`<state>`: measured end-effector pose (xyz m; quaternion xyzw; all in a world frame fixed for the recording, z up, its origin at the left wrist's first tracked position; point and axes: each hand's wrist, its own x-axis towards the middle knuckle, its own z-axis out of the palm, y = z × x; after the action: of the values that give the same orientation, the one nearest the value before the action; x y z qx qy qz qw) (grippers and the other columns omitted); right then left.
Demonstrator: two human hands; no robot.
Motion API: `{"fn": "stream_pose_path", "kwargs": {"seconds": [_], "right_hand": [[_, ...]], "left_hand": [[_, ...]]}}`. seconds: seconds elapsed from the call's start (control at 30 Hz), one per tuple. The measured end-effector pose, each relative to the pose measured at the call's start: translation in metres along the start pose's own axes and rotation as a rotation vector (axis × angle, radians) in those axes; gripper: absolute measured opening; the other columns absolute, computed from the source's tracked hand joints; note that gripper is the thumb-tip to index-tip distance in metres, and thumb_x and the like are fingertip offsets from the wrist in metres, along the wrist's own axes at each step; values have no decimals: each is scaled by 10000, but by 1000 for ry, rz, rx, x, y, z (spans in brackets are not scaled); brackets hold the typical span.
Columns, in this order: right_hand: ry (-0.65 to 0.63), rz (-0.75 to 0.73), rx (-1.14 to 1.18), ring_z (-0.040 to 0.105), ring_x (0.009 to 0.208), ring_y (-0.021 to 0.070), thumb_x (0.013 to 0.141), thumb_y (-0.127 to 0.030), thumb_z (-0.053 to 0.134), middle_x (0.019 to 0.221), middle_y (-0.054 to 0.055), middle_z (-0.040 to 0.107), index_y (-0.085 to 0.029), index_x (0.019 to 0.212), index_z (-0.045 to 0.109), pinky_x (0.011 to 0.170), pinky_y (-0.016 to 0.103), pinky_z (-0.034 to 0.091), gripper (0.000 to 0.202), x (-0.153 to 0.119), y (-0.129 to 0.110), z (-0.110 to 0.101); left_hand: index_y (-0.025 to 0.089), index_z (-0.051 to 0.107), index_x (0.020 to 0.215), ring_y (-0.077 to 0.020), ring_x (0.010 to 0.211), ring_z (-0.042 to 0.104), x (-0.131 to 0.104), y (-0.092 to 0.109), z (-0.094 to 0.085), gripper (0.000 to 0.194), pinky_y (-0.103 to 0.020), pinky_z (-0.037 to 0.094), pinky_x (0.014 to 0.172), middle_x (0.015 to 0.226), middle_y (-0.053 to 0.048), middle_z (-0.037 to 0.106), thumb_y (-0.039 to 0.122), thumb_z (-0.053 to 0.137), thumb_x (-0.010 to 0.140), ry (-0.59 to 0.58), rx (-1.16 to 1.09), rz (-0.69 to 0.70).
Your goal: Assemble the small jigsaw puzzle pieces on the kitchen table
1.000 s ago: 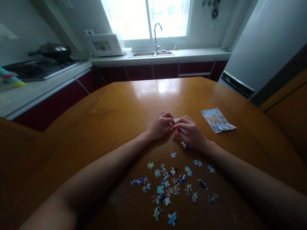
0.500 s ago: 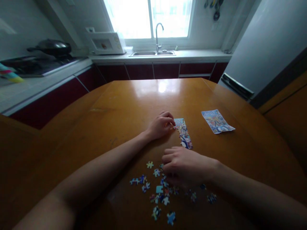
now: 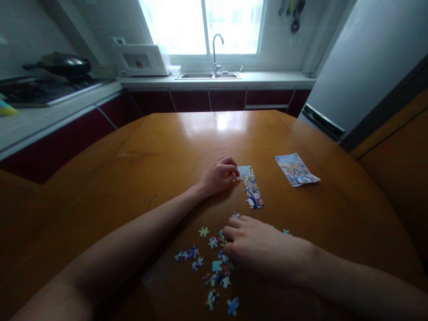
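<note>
A partly joined jigsaw puzzle [image 3: 253,189] lies on the table as an upright strip with a jagged left edge. At its upper left edge, my left hand [image 3: 221,175] rests with curled fingers, the thumb and fingertips closed at a small puzzle piece [image 3: 239,179]. Nearer to me, my right hand [image 3: 256,243] is palm down over a scatter of loose puzzle pieces [image 3: 217,266]. Its fingers are bent and together; their tips, and anything in them, are hidden. A yellowish piece [image 3: 203,231] and a blue piece [image 3: 233,306] lie apart from the others.
A creased picture sheet [image 3: 297,170] lies right of the puzzle on the wooden table [image 3: 187,147]. Beyond the table are a sink [image 3: 197,76], a microwave [image 3: 143,60] and a stove with a black pan [image 3: 65,64]. A fridge [image 3: 361,58] stands at the right.
My right hand has moved slightly toward me, uncovering loose pieces beyond its knuckles and wrist. My left hand stays at the puzzle's edge. The whole view has shifted a little.
</note>
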<state>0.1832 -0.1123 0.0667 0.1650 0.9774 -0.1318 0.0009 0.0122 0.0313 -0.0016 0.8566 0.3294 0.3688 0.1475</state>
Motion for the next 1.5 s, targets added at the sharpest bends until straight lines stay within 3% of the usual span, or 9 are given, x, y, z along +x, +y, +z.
{"fn": "stream_pose_path", "kwargs": {"seconds": [0.2, 0.37, 0.73, 0.93, 1.03, 1.1, 1.17, 1.33, 1.5], "right_hand": [[-50, -8, 48, 574, 866, 221, 940, -259, 619, 886, 88, 681, -152, 831, 702, 782, 336, 446, 174, 0, -4, -3], [-40, 9, 14, 573, 858, 223, 890, -169, 656, 898, 83, 681, -139, 826, 704, 733, 336, 453, 85, 1, -4, -5], [-30, -50, 52, 603, 873, 215, 909, -168, 618, 917, 81, 708, -138, 874, 712, 763, 328, 465, 105, -2, -5, -4], [-127, -81, 300, 591, 733, 151, 867, -138, 606, 822, 38, 708, -162, 821, 689, 699, 273, 457, 97, -4, 7, -15], [-110, -64, 521, 559, 671, 108, 818, -100, 609, 788, -3, 679, -169, 814, 659, 648, 232, 443, 85, -4, 22, -25], [-33, 1, 699, 554, 661, 89, 812, -90, 602, 771, -20, 656, -168, 822, 648, 624, 210, 437, 91, -3, 37, -27], [132, 101, 822, 544, 654, 90, 805, -114, 617, 733, -25, 630, -164, 817, 644, 603, 212, 434, 58, 0, 56, -23], [761, 345, 933, 555, 663, 117, 779, -268, 711, 753, 1, 637, -168, 806, 646, 615, 266, 452, 122, 4, 108, 5], [1010, 513, 857, 582, 668, 139, 756, -329, 744, 769, 28, 676, -165, 810, 675, 644, 300, 476, 186, -2, 138, 23]], "left_hand": [[187, 732, 737, -165, 864, 565, 0, -2, 1, 238, -313, 479, 799, 865, -42, 635, 35, 555, 780, 8, -27, 6], [197, 727, 734, -169, 860, 564, 0, -2, 0, 236, -326, 483, 804, 863, -41, 637, 51, 548, 783, -2, -22, 6], [194, 725, 737, -167, 854, 573, 0, -2, 0, 225, -327, 487, 797, 858, -42, 632, 64, 550, 794, -4, -26, 7], [192, 726, 730, -166, 861, 574, 0, -2, -1, 237, -326, 485, 801, 860, -41, 631, 46, 546, 778, -1, -46, -6], [192, 728, 726, -165, 859, 573, 0, -2, -1, 234, -324, 488, 801, 861, -42, 635, 43, 555, 774, 3, -36, -3], [191, 729, 723, -165, 861, 573, 0, -2, 0, 228, -325, 488, 806, 856, -43, 637, 44, 562, 775, 13, -27, 0], [193, 729, 727, -167, 869, 574, 0, -4, 0, 224, -326, 489, 811, 852, -41, 638, 51, 566, 782, 28, -21, 0], [202, 738, 808, -167, 878, 572, -1, -8, 1, 234, -326, 494, 805, 854, -36, 630, 49, 560, 813, 76, -7, -5], [201, 733, 912, -176, 908, 582, -1, -6, 0, 99, -335, 487, 825, 908, -44, 639, 166, 654, 865, 102, 26, -10]]}}
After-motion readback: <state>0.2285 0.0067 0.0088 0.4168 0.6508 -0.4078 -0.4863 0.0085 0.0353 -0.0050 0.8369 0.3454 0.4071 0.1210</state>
